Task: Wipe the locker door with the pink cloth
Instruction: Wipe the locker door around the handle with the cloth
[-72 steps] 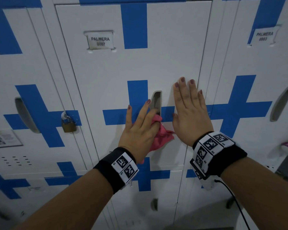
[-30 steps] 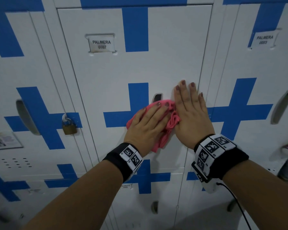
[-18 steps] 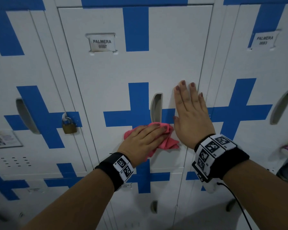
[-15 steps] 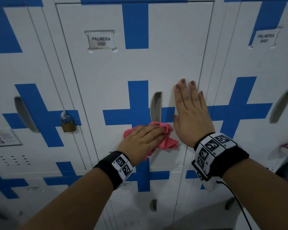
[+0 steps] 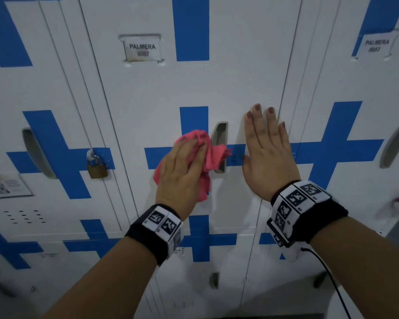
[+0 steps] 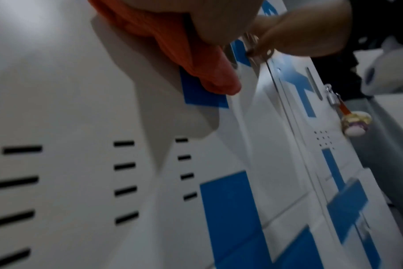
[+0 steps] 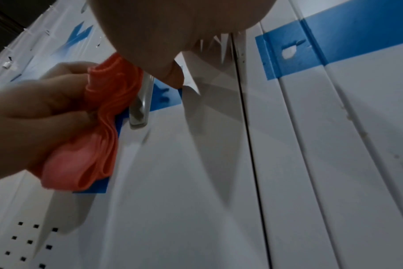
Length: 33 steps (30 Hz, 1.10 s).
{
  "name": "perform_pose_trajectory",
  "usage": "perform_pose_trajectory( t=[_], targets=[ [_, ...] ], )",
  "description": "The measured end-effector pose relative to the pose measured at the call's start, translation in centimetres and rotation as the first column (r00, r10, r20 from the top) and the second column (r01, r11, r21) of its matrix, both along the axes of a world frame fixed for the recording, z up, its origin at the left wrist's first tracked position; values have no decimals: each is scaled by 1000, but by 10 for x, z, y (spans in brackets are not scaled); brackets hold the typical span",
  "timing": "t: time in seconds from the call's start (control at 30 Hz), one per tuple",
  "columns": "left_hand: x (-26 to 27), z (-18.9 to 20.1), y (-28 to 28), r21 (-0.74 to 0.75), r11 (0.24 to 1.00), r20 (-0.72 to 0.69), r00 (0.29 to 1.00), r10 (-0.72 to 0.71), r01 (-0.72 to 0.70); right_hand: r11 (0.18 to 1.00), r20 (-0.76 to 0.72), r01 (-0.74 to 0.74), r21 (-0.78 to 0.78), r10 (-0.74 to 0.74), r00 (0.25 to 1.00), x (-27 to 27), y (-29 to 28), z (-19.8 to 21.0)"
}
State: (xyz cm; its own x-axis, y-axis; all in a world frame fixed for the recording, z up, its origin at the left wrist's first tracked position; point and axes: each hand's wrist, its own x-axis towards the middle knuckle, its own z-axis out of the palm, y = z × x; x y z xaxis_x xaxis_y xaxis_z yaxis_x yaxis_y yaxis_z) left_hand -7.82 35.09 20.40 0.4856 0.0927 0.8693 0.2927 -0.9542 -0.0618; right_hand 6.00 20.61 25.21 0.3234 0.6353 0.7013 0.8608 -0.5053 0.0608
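The white locker door (image 5: 217,84) with blue cross tape fills the middle of the head view. My left hand (image 5: 182,171) grips the bunched pink cloth (image 5: 213,155) and presses it on the blue cross, just left of the recessed grey handle (image 5: 220,137). Folds of the cloth overlap the handle's lower half. My right hand (image 5: 265,148) lies flat on the door right of the handle, fingers straight and pointing up. In the right wrist view the cloth (image 7: 104,116) bulges out of my left hand (image 7: 35,112) beside the handle (image 7: 141,102). The left wrist view shows the cloth (image 6: 196,60) under my palm.
A brass padlock (image 5: 97,168) hangs on the left neighbouring locker. A name plate (image 5: 143,49) sits high on the door. More lockers stand on both sides and below. A key with a colourful fob (image 6: 354,122) hangs from a locker to the right.
My left hand has slid the cloth up and to the left, from below the handle to beside it. The right hand has stayed flat in the same spot.
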Motion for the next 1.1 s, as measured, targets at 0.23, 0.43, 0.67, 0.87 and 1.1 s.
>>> perform_pose_trajectory(
  t=[0.23,0.43,0.67,0.87,1.1],
  targets=[
    [-1,-25,-5,31,999,-101,995,18,-15,1000,-9,6,-12,-6,1000,-2,0,1],
    [-1,-39,-8,15,1000,-185,982,29,-26,1000,-6,18,-22,-18,1000,-3,-1,1],
    [-5,-49,-10,87,995,-353,936,-4,37,1000,-11,15,-17,-16,1000,-3,-1,1],
    [5,-46,-17,177,971,-487,871,-56,162,1000,-16,16,-11,-16,1000,-3,0,1],
    [4,-47,-10,210,934,-626,774,-99,290,1000,-12,23,-12,-23,1000,-4,0,1]
  ],
)
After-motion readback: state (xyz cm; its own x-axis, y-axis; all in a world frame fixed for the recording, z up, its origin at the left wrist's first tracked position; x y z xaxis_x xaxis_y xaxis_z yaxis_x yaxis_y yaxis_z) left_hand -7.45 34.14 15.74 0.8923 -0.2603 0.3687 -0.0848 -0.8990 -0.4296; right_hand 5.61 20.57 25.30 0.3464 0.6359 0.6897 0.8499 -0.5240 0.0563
